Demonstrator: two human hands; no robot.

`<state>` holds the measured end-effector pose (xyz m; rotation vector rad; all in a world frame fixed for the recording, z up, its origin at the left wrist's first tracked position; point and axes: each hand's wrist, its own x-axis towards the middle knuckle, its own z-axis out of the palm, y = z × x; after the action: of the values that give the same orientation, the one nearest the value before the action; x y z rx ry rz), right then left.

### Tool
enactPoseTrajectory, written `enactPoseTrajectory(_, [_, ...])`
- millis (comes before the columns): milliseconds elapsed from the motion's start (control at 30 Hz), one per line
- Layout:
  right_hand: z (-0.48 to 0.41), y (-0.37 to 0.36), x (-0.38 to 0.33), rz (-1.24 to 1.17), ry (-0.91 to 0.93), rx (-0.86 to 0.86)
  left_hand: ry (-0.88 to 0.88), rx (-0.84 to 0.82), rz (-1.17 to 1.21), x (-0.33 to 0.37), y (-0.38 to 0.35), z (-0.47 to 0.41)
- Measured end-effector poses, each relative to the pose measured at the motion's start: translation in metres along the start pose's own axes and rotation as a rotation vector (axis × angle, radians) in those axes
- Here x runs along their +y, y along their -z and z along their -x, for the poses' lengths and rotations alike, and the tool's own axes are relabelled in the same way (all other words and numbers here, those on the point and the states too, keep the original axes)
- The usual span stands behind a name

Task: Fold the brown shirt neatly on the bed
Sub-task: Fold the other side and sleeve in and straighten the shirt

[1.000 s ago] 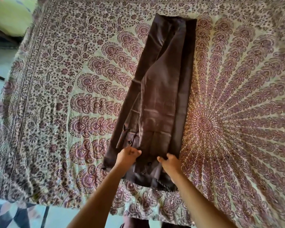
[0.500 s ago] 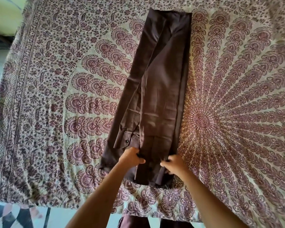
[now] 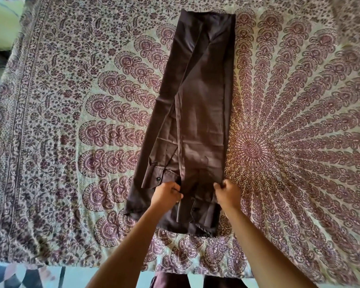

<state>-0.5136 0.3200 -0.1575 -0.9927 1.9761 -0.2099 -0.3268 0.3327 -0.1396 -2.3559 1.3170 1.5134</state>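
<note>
The brown shirt (image 3: 197,113), already folded into a long narrow strip, lies lengthwise across the patterned bedspread (image 3: 71,100). It looks light, soft and limp, best taken at both near edges. The left hand (image 3: 166,194) and right hand (image 3: 227,194) pinch it there, the strip running away from them.

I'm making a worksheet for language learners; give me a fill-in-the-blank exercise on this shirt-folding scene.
1. The long folded shirt on the bed is ____ in colour.
2. The number of hands gripping it is ____: the left hand and the right hand.
3. A small dark ____ shows on the cuff beside the left hand.
Missing words: brown; two; button.
</note>
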Motion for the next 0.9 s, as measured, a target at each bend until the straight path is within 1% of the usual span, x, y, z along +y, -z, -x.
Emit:
enactPoseTrajectory(33, [0.002, -0.002, 0.005, 0.047, -0.012, -0.051, 0.005, 0.001, -0.021, 0.000, -0.002, 0.001])
enactPoseTrajectory(100, [0.005, -0.003, 0.011, 0.066, -0.038, -0.133, 0.031, 0.010, -0.073, -0.001, -0.001, 0.002])
enactPoseTrajectory(233, [0.010, -0.004, 0.014, 0.019, -0.036, -0.162, 0.064, 0.046, -0.146, -0.005, 0.005, 0.003])
enactPoseTrajectory(300, [0.013, -0.004, 0.012, 0.135, 0.005, -0.083, 0.057, 0.053, -0.191, -0.006, 0.008, 0.004])
enactPoseTrajectory(367, [0.010, -0.001, 0.007, 0.245, 0.031, 0.050, 0.035, 0.062, -0.278, -0.004, 0.011, 0.004])
enactPoseTrajectory(400, [0.010, 0.001, 0.004, 0.260, 0.044, 0.098, 0.032, 0.071, -0.303, -0.003, 0.013, 0.005])
enactPoseTrajectory(467, [-0.002, 0.010, -0.011, 0.246, 0.118, 0.171, 0.010, 0.120, -0.269, 0.008, 0.024, -0.005])
enactPoseTrajectory(533, [-0.015, 0.017, -0.029, 0.189, 0.194, 0.170, 0.005, 0.142, -0.182, 0.019, 0.036, -0.015])
enactPoseTrajectory(633, [-0.053, 0.028, -0.070, 0.067, 0.294, 0.152, -0.062, 0.186, -0.082, 0.055, 0.066, -0.045])
enactPoseTrajectory(733, [-0.092, 0.040, -0.116, -0.001, 0.374, 0.155, -0.185, 0.230, -0.037, 0.099, 0.100, -0.085])
enactPoseTrajectory(900, [-0.145, 0.066, -0.174, -0.082, 0.416, 0.182, -0.404, 0.314, 0.022, 0.171, 0.146, -0.151])
